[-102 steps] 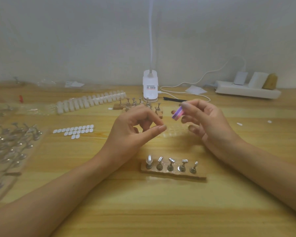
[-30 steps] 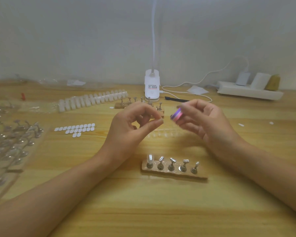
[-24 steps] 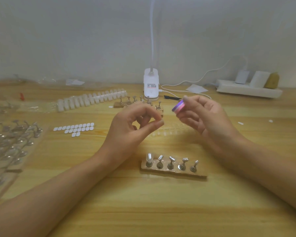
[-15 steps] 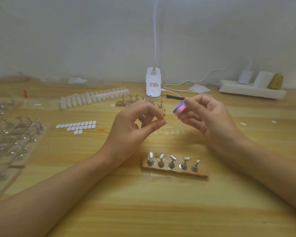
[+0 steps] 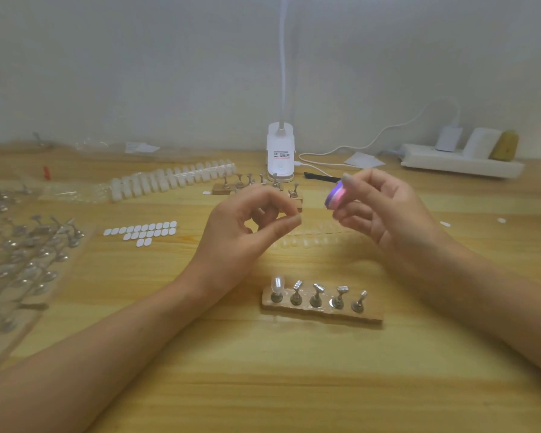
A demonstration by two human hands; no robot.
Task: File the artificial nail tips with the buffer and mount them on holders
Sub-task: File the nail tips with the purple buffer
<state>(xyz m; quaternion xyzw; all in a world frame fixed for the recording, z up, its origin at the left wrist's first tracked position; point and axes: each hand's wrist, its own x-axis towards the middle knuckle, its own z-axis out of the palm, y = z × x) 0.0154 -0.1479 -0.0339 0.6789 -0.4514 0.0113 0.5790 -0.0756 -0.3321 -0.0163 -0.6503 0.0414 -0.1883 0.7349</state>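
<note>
One of five posts is filled: a clear nail tip [image 5: 277,284] stands on the leftmost post of the holder strip [image 5: 369,317], lower centre of frame; the other four are bare.

Step in hand (a judgement): filing the next tip.
- R hand [image 5: 384,214], centre-right, pinches the pink-purple buffer [image 5: 336,196] between thumb and fingers, above the table [image 5: 294,385].
- L hand [image 5: 250,226], centre, has thumb and forefinger tips pressed together, other fingers curled.

To do it well: steady both wrists, lay buffer flat to the tip edge, use short light strokes, grip the tip by its sides so it can't spring out.

Hard to see:
- Whether the L pinch holds a tip: cannot tell.
- Faint row of clear tips [image 5: 306,242] between the hands, count unclear.
- Loose metal holders [image 5: 44,239], left edge, blurred & partly cut off.
</note>
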